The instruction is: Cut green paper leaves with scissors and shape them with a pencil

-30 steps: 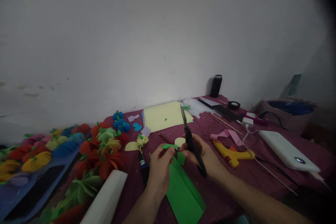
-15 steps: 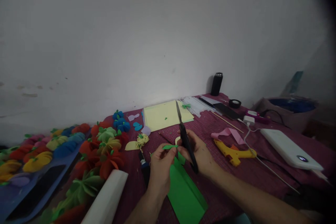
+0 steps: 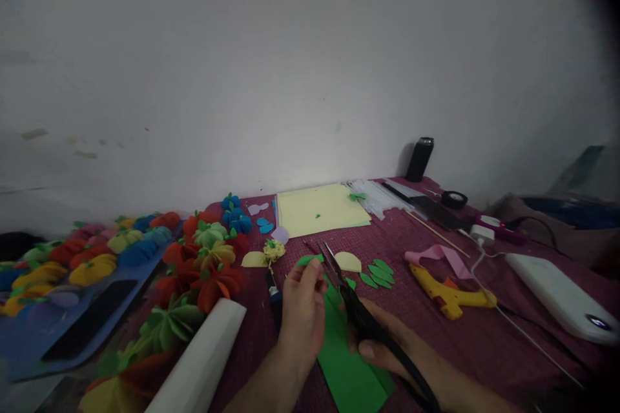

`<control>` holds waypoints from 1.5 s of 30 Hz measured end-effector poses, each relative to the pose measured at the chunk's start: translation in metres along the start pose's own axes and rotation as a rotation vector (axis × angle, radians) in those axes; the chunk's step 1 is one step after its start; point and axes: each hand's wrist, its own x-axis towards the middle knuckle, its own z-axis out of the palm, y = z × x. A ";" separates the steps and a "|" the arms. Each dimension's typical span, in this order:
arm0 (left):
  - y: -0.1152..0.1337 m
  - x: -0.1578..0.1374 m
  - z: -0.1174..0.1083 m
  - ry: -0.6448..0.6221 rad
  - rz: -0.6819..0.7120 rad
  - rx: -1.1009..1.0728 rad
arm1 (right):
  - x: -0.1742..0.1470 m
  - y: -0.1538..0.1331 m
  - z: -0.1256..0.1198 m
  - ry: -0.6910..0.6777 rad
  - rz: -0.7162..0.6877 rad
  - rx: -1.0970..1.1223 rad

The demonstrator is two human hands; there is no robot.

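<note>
My left hand [image 3: 304, 303] is closed in a pinch on a small green foam leaf [image 3: 310, 259], held above the table. In my right hand [image 3: 392, 342] is a pair of black-handled scissors [image 3: 356, 310], the blades pointing away and up, just right of the leaf and apart from it. Beneath both hands lies a green foam sheet [image 3: 346, 361]. Several cut green leaves [image 3: 381, 273] rest on the purple cloth beyond my right hand, beside a pale yellow half-round piece [image 3: 349, 262].
Colourful foam flowers [image 3: 213, 264] crowd the left side, along with a white roll [image 3: 201, 361]. Pale yellow sheets [image 3: 320, 210] lie by the wall. To the right are a yellow glue gun [image 3: 450, 297], a pink ribbon [image 3: 443, 258], a white power bank [image 3: 557, 297] with cables and a black can [image 3: 420, 160].
My right hand has drawn the scissors down and to the right, away from the leaf. The left hand still pinches the leaf, now a little closer to upright. Loose leaves have come into sight.
</note>
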 end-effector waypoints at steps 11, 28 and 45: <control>-0.009 -0.002 -0.004 -0.045 0.090 0.123 | 0.013 0.011 0.006 0.227 -0.053 -0.034; -0.023 -0.009 -0.006 -0.190 0.002 0.183 | 0.048 -0.021 -0.001 0.514 -0.287 0.031; -0.017 -0.009 -0.003 -0.137 0.027 0.264 | 0.038 -0.020 -0.006 0.396 -0.210 0.030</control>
